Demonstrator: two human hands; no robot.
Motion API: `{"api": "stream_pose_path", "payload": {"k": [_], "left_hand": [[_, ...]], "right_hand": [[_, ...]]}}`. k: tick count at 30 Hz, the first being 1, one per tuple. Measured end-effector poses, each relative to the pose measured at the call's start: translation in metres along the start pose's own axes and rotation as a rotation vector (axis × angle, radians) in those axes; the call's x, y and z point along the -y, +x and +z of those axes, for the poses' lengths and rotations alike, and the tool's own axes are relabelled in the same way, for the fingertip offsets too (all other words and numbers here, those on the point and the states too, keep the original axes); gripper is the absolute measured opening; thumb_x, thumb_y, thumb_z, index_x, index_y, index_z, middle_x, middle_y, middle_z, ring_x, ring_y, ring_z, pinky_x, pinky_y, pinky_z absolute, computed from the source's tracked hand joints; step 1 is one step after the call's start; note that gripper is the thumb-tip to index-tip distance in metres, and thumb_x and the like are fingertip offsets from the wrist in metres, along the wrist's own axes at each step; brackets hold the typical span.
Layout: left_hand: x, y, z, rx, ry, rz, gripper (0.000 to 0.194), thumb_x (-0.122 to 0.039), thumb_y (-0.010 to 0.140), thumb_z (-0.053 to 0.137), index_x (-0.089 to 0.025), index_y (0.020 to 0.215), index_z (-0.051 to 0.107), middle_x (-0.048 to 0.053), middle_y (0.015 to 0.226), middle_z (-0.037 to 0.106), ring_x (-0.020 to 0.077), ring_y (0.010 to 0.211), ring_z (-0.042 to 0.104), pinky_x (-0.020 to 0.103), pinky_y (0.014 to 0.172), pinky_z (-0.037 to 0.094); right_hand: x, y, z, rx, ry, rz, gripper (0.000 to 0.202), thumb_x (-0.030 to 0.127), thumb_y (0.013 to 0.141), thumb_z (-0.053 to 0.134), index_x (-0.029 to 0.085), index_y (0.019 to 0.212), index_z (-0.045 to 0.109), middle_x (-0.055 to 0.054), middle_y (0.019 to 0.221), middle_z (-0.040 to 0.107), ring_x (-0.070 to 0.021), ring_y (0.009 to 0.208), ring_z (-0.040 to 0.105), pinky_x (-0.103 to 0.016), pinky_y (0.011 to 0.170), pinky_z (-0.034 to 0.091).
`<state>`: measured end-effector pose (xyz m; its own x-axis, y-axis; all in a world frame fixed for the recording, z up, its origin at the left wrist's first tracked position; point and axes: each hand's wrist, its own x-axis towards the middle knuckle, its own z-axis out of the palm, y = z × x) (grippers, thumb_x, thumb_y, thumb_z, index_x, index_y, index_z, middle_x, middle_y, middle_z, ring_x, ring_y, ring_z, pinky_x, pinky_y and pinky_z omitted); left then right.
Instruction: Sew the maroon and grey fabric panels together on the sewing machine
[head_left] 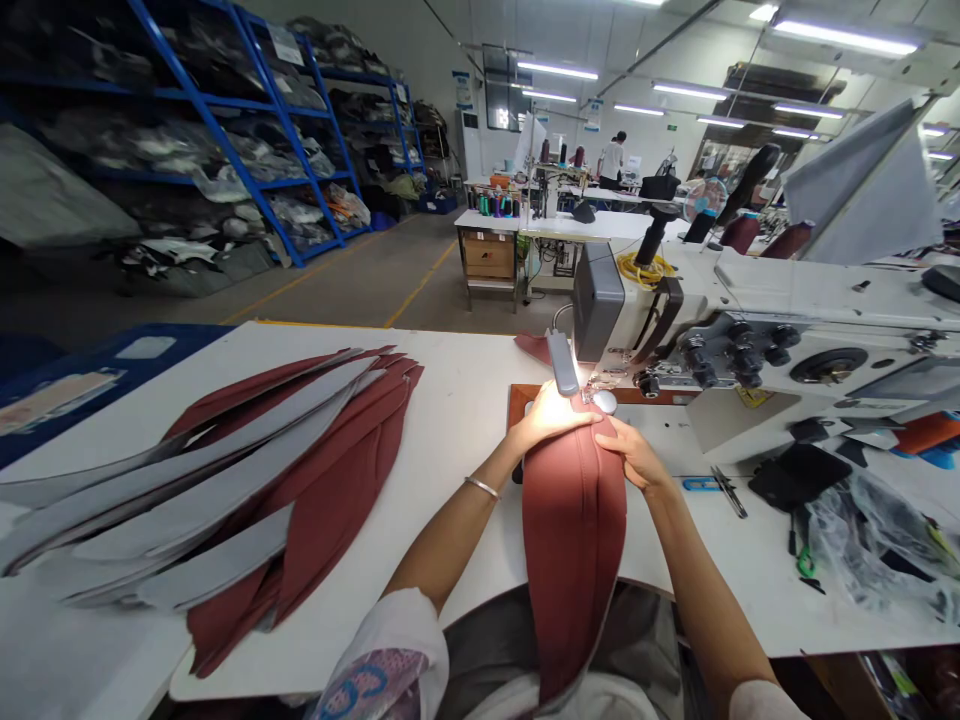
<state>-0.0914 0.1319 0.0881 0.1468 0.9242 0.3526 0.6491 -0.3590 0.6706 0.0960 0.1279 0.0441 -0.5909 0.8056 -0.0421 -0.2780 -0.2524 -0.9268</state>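
A long red-brown panel (574,520) with a stitched seam runs from the sewing machine (645,320) down over the table edge onto my lap. On the panel's upper left edge lies my left hand (551,415), brightly lit by the machine lamp, fingers stretched toward the needle area. My right hand (634,452) pinches the panel's upper right edge between thumb and fingers. The panel's top end sits by the presser foot, partly hidden by my left hand and a grey lamp head (562,362).
Stacked red and grey panels (337,480) cover the left of the white table (442,400). Right of the panel lie snips (729,492), a black pouch (799,475) and clear plastic (877,540). Blue shelves (247,150) and a distant person (613,160) are behind.
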Motion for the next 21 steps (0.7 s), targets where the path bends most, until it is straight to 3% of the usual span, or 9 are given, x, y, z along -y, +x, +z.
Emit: {"api": "stream_pose_path", "payload": {"k": [2,7,13,16,21], "left_hand": [[0.0011,0.0009,0.0000,0.009,0.030,0.013,0.035,-0.045,0.070,0.073,-0.016,0.085,0.059,0.004,0.089,0.064,0.0212,0.086,0.058,0.033,0.085,0.048],[-0.0017,0.0006,-0.0001,0.025,0.059,-0.103,0.041,-0.052,0.068,0.072,-0.017,0.084,0.058,0.004,0.086,0.062,0.0206,0.080,0.059,0.032,0.075,0.051],[0.0008,0.0021,0.0021,0.027,0.060,-0.104,0.040,-0.049,0.067,0.074,-0.017,0.083,0.058,0.002,0.079,0.061,0.0194,0.077,0.058,0.030,0.072,0.052],[0.0033,0.0036,0.0031,0.027,0.039,-0.108,0.040,-0.049,0.067,0.073,-0.017,0.086,0.059,0.003,0.086,0.063,0.0210,0.082,0.060,0.033,0.078,0.052],[0.0053,0.0066,0.0045,0.020,0.049,-0.081,0.051,-0.050,0.063,0.076,-0.017,0.099,0.061,0.011,0.115,0.060,0.0296,0.109,0.056,0.041,0.097,0.046]], "right_hand": [[0.0005,0.0000,0.0003,-0.003,0.002,0.006,0.054,0.026,0.070,0.078,0.021,0.121,0.063,-0.007,0.121,0.066,-0.0264,0.109,0.062,-0.039,0.098,0.047],[0.0003,-0.0001,0.0005,-0.018,0.027,-0.001,0.052,0.028,0.071,0.077,0.020,0.121,0.064,-0.008,0.120,0.067,-0.0273,0.110,0.062,-0.040,0.099,0.046],[-0.0025,0.0009,-0.0010,-0.023,0.025,0.013,0.050,0.029,0.070,0.078,0.019,0.117,0.065,-0.008,0.114,0.069,-0.0275,0.108,0.063,-0.041,0.099,0.046],[-0.0025,0.0020,-0.0007,-0.049,0.019,0.013,0.049,0.030,0.068,0.079,0.019,0.114,0.067,-0.008,0.111,0.070,-0.0275,0.107,0.063,-0.040,0.097,0.047],[-0.0012,0.0019,-0.0020,-0.101,0.012,0.001,0.048,0.033,0.065,0.080,0.018,0.110,0.068,-0.007,0.109,0.071,-0.0270,0.103,0.065,-0.038,0.094,0.048]]}}
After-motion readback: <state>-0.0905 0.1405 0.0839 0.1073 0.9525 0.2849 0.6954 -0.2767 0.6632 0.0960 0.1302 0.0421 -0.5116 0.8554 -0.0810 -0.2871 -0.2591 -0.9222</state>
